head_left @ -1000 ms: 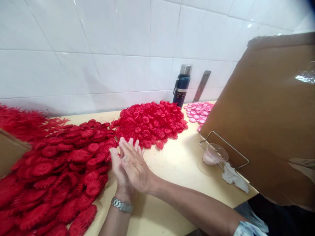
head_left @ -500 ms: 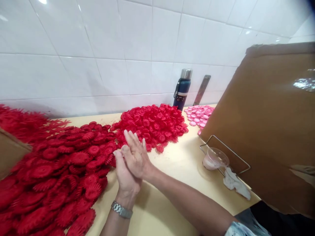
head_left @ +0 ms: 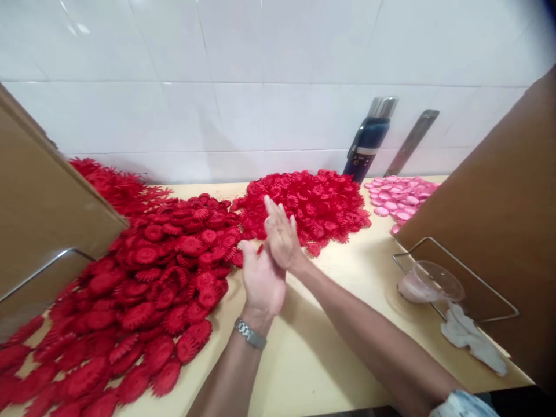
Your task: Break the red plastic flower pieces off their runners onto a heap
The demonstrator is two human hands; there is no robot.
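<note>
My left hand [head_left: 263, 284], with a silver-banded watch [head_left: 250, 334] on its wrist, is palm up with the thumb stretched out. Flat across it lies my right hand [head_left: 282, 237], its fingers straight and pointing away from me. The palms touch; what lies between them, if anything, is hidden. A small red patch shows by the left thumb, and I cannot tell whether it belongs to the pile behind. To the left spreads a large heap of red fringed discs [head_left: 147, 289]. Just beyond my fingers is a pile of smaller red fringed pieces [head_left: 313, 202].
Pink discs [head_left: 397, 194] lie at the back right, near a blue flask [head_left: 369, 139] and a dark upright strip [head_left: 412, 142] by the wall. Cardboard panels [head_left: 499, 214] flank both sides. A clear plastic cup [head_left: 430, 282], a wire stand [head_left: 490, 289] and a white cloth [head_left: 471, 336] sit right.
My view has turned left and levelled, so the scene sits farther right and more of the left panel shows. The right hand has slid forward along the left palm, baring more of it.
</note>
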